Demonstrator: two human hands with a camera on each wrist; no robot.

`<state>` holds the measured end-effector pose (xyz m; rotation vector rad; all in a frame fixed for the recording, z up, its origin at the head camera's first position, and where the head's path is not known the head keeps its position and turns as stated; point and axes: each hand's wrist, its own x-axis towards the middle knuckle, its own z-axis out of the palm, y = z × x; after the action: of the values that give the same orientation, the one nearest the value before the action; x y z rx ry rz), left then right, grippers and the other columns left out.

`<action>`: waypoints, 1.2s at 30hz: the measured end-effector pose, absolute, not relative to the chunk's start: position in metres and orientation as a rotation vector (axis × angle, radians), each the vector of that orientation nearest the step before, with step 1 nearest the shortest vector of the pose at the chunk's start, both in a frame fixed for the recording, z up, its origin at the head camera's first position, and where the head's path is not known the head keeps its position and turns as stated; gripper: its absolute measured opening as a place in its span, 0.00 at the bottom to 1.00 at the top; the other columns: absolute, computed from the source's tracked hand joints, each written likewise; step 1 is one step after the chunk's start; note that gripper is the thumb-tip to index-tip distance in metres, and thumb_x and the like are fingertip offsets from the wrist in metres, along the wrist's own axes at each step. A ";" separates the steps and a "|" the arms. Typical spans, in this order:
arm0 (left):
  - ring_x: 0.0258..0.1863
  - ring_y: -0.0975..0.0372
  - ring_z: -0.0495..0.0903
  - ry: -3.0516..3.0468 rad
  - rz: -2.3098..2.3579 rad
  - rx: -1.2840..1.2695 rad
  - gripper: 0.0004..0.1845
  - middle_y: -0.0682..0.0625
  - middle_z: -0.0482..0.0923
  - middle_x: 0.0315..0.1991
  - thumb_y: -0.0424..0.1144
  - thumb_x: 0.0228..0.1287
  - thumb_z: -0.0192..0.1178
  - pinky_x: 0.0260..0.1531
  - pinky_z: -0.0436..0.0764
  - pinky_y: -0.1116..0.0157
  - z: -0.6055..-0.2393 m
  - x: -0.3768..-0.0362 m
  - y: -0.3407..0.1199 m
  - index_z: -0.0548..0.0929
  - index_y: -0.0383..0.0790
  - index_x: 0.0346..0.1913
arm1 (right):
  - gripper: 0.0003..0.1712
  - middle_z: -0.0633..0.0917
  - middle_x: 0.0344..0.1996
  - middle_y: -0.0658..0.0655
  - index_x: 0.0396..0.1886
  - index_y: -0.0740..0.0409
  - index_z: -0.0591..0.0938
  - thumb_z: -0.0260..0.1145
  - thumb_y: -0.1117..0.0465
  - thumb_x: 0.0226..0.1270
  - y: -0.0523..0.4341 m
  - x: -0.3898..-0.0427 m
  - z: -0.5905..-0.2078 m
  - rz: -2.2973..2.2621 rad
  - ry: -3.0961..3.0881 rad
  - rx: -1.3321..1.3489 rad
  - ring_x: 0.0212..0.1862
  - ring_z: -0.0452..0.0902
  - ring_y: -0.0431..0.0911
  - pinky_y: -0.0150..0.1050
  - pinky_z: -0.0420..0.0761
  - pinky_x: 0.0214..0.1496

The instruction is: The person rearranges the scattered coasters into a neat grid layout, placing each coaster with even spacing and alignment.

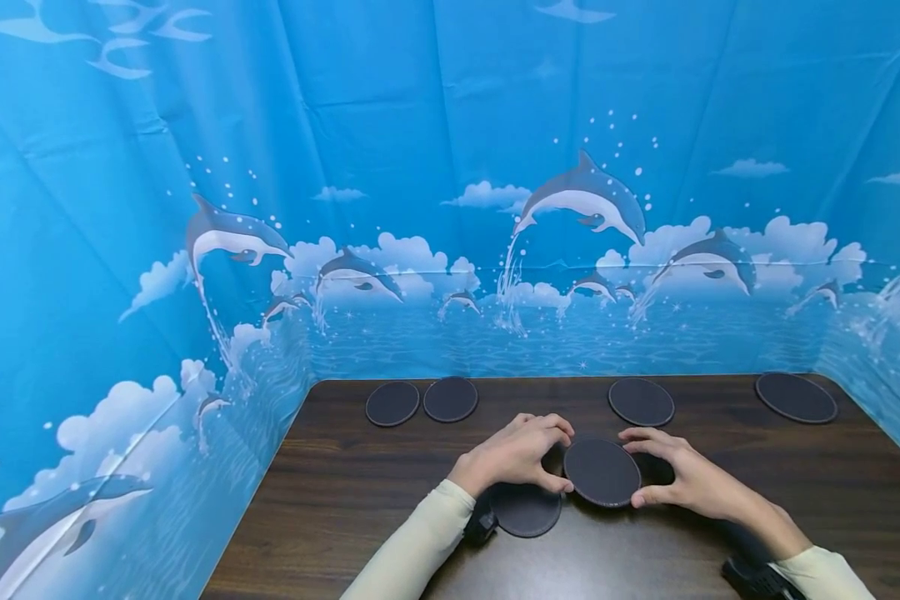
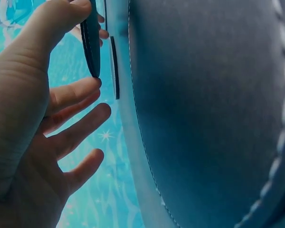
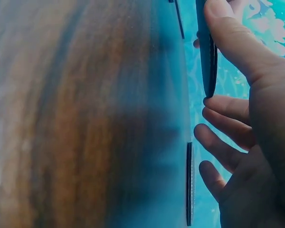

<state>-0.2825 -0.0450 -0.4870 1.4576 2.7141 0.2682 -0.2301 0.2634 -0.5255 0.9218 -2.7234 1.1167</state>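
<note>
A dark grey round pad (image 1: 602,472) with a stitched rim is lifted slightly above the brown table (image 1: 360,492). My left hand (image 1: 562,457) pinches its left edge and my right hand (image 1: 633,468) pinches its right edge. In the left wrist view the pad (image 2: 91,47) shows edge-on between thumb and fingers (image 2: 73,92). It shows the same way in the right wrist view, the pad (image 3: 208,61) under the thumb with fingers (image 3: 228,107) below. A second pad (image 1: 525,510) lies flat on the table under my left wrist and fills the left wrist view as a grey surface (image 2: 204,118).
Several more dark pads lie along the table's far edge: two together at the left (image 1: 392,403) (image 1: 451,398), one right of centre (image 1: 641,402), a larger one at the far right (image 1: 797,397). A blue dolphin-print curtain (image 1: 450,208) walls the table on three sides.
</note>
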 end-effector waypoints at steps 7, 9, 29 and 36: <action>0.63 0.71 0.69 2.709 0.207 1.458 0.33 0.61 0.68 0.66 0.68 0.63 0.63 0.67 0.63 0.63 -0.488 -0.280 -0.043 0.81 0.48 0.60 | 0.37 0.74 0.66 0.58 0.60 0.54 0.83 0.80 0.41 0.53 0.262 -0.229 -0.526 1.100 -2.733 0.922 0.66 0.65 0.64 0.73 0.62 0.56; 0.63 0.70 0.69 2.697 0.210 1.450 0.33 0.60 0.69 0.66 0.67 0.63 0.64 0.66 0.64 0.62 -0.488 -0.279 -0.044 0.82 0.48 0.60 | 0.37 0.75 0.66 0.57 0.59 0.53 0.83 0.80 0.40 0.52 0.261 -0.229 -0.527 1.102 -2.743 0.910 0.66 0.65 0.63 0.73 0.62 0.56; 0.63 0.69 0.70 2.717 -0.022 1.407 0.33 0.60 0.68 0.66 0.68 0.61 0.65 0.65 0.66 0.57 -0.488 -0.268 -0.037 0.83 0.49 0.60 | 0.40 0.75 0.64 0.56 0.53 0.51 0.84 0.79 0.31 0.47 0.253 -0.225 -0.526 0.966 -2.824 0.884 0.64 0.66 0.63 0.70 0.65 0.57; 0.60 0.66 0.71 2.753 -0.142 1.354 0.32 0.59 0.67 0.67 0.68 0.61 0.65 0.65 0.67 0.57 -0.487 -0.259 -0.033 0.81 0.51 0.61 | 0.40 0.75 0.63 0.57 0.51 0.50 0.84 0.78 0.29 0.47 0.253 -0.225 -0.525 0.895 -2.813 0.929 0.64 0.68 0.61 0.70 0.64 0.58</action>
<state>-0.2589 -0.0330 -0.4872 1.3536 2.7534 -0.1419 -0.2248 0.2529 -0.5246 0.9293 -2.8135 0.8953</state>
